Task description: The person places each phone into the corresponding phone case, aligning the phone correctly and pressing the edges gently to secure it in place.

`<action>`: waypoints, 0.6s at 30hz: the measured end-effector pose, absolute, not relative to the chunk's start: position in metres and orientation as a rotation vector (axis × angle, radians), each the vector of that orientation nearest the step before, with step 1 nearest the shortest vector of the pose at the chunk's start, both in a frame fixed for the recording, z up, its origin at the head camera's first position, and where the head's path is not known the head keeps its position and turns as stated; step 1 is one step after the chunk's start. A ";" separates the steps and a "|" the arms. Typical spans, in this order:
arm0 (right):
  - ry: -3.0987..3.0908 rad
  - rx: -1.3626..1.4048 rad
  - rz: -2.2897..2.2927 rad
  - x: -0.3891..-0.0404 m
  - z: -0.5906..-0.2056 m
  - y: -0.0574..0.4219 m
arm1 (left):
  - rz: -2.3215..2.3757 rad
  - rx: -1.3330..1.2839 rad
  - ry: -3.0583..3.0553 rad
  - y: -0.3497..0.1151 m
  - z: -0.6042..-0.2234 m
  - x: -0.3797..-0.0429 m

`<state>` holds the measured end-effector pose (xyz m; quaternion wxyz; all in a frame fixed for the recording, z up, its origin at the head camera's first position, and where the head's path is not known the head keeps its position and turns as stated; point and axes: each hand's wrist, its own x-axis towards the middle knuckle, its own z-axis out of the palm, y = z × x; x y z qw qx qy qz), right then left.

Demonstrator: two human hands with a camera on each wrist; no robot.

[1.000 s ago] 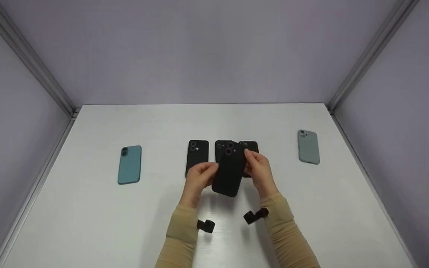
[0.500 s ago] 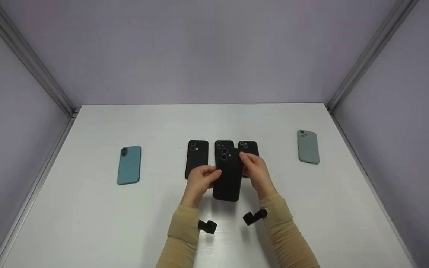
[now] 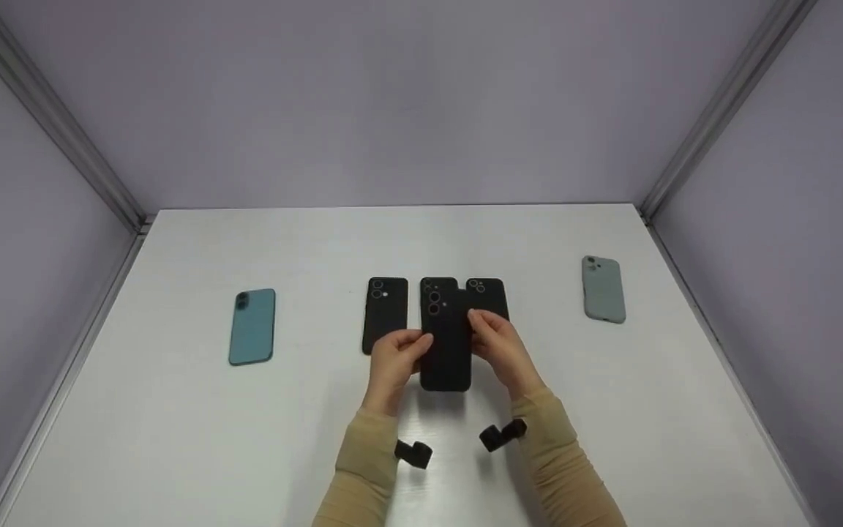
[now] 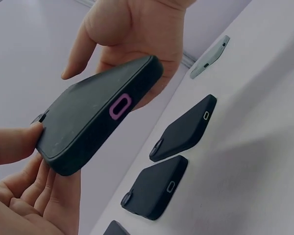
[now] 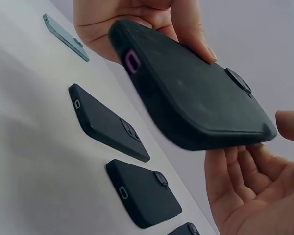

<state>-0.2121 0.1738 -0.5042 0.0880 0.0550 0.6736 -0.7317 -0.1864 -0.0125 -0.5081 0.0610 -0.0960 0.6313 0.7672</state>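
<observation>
Both hands hold a black phone case [image 3: 446, 359] just above the table, back side facing up. Its camera rings show at the top left, and in the left wrist view its port hole [image 4: 120, 106] has a purple rim. My left hand [image 3: 391, 362] pinches the left edge, its thumb resting on the back. At the upper right edge, my right hand [image 3: 502, 348] grips with thumb and fingers. Behind the held case lie three black cases: one at left [image 3: 386, 311], a middle one [image 3: 432, 282] mostly covered, and one at right [image 3: 489, 294]. The held case's underside is hidden.
A teal phone [image 3: 252, 326] lies on the white table [image 3: 136, 424] to the left. Far right sits a grey-green phone case [image 3: 604, 289]. Pale panels [image 3: 392, 110] enclose the back and both sides.
The held case has turned from a slant to nearly straight, its top swinging left. Both hands came slightly nearer the body with it. The things on the table stay put.
</observation>
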 end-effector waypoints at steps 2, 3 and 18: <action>2.008 0.162 -2.143 -0.208 -0.507 0.175 | 2.335 -0.315 1.908 -0.012 -0.508 -0.186; 2.010 0.157 -2.128 -0.207 -0.508 0.175 | 2.339 -0.324 1.910 -0.012 -0.508 -0.187; 2.076 0.165 -2.131 -0.196 -0.519 0.183 | 2.304 -0.313 1.921 0.001 -0.509 -0.186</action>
